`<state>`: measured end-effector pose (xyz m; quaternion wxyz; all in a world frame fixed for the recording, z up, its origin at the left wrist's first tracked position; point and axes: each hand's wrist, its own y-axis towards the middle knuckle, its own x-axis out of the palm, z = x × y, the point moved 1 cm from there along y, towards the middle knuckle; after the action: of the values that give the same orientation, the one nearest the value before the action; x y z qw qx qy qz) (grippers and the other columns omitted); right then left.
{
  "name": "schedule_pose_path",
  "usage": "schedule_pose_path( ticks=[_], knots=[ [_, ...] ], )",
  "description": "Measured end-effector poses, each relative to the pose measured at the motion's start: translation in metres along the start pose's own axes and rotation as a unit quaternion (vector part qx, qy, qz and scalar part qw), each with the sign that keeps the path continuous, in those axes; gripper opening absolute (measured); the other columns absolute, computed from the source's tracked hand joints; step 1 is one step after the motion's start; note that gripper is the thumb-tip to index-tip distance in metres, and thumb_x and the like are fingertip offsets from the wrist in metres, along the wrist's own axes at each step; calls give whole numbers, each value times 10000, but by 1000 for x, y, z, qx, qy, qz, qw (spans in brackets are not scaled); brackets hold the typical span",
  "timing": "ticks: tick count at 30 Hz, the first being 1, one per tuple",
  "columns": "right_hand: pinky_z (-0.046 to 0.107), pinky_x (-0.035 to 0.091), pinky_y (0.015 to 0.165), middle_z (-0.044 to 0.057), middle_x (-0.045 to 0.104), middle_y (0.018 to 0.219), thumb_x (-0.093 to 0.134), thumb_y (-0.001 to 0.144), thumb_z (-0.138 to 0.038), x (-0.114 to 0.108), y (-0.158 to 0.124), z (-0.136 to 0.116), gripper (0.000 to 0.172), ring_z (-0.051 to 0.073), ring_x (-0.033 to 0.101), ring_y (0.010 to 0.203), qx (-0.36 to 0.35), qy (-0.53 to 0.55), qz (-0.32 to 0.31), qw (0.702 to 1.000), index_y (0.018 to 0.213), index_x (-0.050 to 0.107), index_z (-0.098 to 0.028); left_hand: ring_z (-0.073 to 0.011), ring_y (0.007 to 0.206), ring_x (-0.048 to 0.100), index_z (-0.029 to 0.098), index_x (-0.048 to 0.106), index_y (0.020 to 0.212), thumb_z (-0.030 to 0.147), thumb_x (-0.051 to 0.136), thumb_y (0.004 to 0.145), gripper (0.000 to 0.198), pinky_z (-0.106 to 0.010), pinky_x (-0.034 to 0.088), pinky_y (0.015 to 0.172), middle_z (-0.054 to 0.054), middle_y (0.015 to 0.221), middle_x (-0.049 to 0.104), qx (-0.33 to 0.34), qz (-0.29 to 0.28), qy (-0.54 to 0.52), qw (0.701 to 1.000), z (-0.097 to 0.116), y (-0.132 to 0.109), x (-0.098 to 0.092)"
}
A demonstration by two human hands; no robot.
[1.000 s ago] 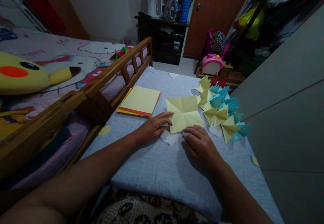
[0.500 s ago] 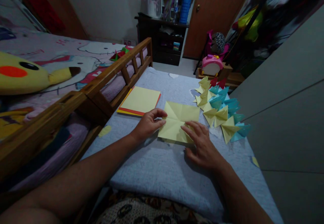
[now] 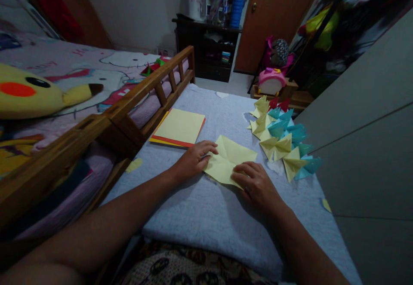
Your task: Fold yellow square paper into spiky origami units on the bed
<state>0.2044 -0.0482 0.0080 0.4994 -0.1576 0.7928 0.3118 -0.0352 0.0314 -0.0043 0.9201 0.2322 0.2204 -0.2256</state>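
Note:
A creased square of pale yellow paper [image 3: 230, 158] lies turned at an angle on the blue cloth-covered surface [image 3: 193, 216], its fold lines crossing near the middle. My left hand [image 3: 195, 160] grips its left edge between thumb and fingers. At the lower right edge, my right hand [image 3: 256, 182] has its fingers curled over the paper, the thumb mostly hidden below. Left of the paper lies a stack of square paper sheets [image 3: 180, 126], pale yellow on top with orange-red and yellow edges showing. Folded yellow paper pieces [image 3: 277, 146] stand to the right, beside folded blue ones [image 3: 285, 126].
A wooden bed rail [image 3: 148, 83] runs along the left side, with a yellow plush toy [image 3: 29, 91] on the bed beyond. Red folded pieces [image 3: 279, 103] sit at the far right corner. A pale cabinet [image 3: 371, 147] borders the right side.
The yellow paper has turned clockwise and come slightly nearer to me. My right hand has curled its fingers more at the paper's edge; my left hand has moved slightly right.

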Motion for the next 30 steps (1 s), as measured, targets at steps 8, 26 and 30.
schedule_pose_path(
  ticks=[8,26,30],
  knots=[
    [377,507,809,116,698,990,562,870,-136,0,1,-2,170,232,597,908,33,19,-35,999,951,708,-167,-275,1080,532,191,671,1037,306,705,856,217,-465,457,956,-94,1134,665,123,-108,188,968,20,-18,-15],
    [321,467,783,72,666,878,490,965,-245,-5,-4,10,262,190,607,845,136,128,-40,982,787,674,-189,-225,929,536,166,658,849,184,593,955,126,-362,458,855,-63,917,664,99,-83,265,955,11,-24,-1],
    [277,399,645,22,569,692,476,932,-278,1,1,14,298,159,550,678,208,136,-29,968,651,540,-203,-237,964,527,170,642,846,174,633,913,67,-395,439,908,-60,946,626,45,-78,237,967,11,-23,-3]
  ],
)
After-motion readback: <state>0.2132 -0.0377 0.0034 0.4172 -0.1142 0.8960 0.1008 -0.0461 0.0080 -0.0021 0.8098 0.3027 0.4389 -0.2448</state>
